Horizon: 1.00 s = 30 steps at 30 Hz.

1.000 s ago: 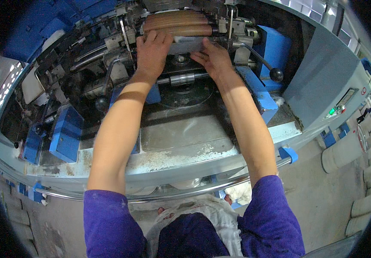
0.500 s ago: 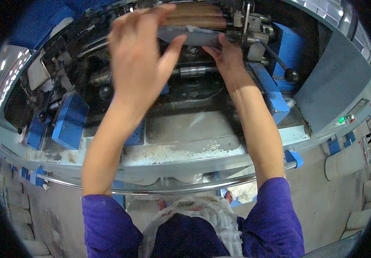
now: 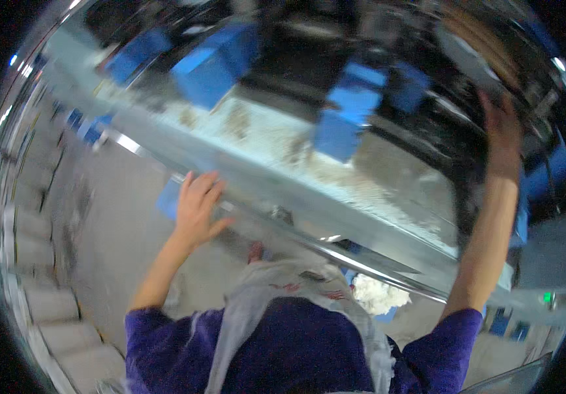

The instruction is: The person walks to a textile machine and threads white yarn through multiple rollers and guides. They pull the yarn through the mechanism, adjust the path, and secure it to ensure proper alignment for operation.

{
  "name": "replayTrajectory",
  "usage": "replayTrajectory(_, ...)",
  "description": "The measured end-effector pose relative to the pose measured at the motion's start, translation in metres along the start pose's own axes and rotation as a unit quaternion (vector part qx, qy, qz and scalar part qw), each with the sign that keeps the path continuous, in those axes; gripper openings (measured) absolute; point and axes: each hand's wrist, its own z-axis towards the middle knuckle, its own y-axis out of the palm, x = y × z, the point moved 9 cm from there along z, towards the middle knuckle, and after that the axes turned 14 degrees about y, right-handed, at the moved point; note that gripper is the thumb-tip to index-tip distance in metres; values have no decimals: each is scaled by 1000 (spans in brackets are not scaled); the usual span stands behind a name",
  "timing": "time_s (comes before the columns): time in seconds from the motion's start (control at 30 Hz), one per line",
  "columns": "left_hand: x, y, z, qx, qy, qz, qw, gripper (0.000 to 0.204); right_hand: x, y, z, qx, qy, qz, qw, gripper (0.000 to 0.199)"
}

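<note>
A long grey machine (image 3: 335, 177) runs slantwise across the blurred view, with blue blocks (image 3: 214, 62) on top and pale fluff along its ledge. A metal rail (image 3: 362, 259) lines its near edge. The right hand (image 3: 503, 134) reaches up to a tan roller (image 3: 486, 46) at the far right; whether it grips is too blurred to tell. The left hand (image 3: 197, 207) is open, fingers spread, empty, just beside the rail. White fluff (image 3: 378, 293) lies below.

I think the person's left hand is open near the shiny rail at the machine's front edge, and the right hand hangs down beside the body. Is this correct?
Not quite. The left hand is indeed open by the shiny rail, but in the head view the right hand does not hang down: that arm is stretched up into the machine.
</note>
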Motion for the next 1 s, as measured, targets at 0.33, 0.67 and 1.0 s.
replayTrajectory(0.33, -17, 9, 21, -23, -14, -10, 1000, 64, 29, 21, 3, -134, 259, 760, 581, 44)
replayTrajectory(0.67, -13, 9, 26, -23, -19, -8, 1000, 65, -11, 1, -17, -95, 173, 721, 664, 41)
replayTrajectory(1.0, -12, 13, 28, -57, -38, 12, 998, 58, -22, 1, -27, -88, 223, 754, 611, 34)
